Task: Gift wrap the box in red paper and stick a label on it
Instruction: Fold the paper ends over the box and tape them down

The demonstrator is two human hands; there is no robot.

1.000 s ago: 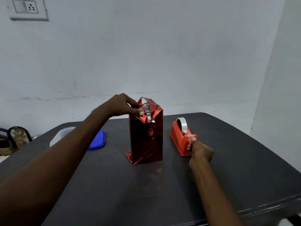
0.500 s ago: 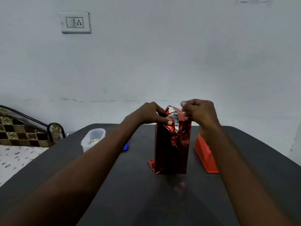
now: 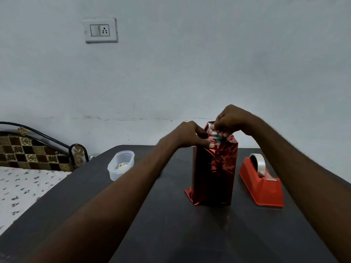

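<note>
A tall box wrapped in shiny red paper (image 3: 214,171) stands upright on the dark table (image 3: 171,224). Its top paper is still partly unfolded, with a silvery inside showing. My left hand (image 3: 190,135) pinches the folded paper at the top left corner. My right hand (image 3: 228,120) is above the top, fingers curled, pinching what looks like a small piece of tape against the upper flap. An orange tape dispenser (image 3: 262,183) with a clear tape roll sits to the right of the box.
A clear plastic tub (image 3: 120,165) with a small item inside stands at the table's left back. A bed with a patterned headboard (image 3: 36,149) lies left of the table. A wall socket (image 3: 100,30) is on the wall.
My right hand left the tape dispenser, rose to the box's top, and now works on the upper flap. My left hand kept its hold on the paper. The camera swung left.
</note>
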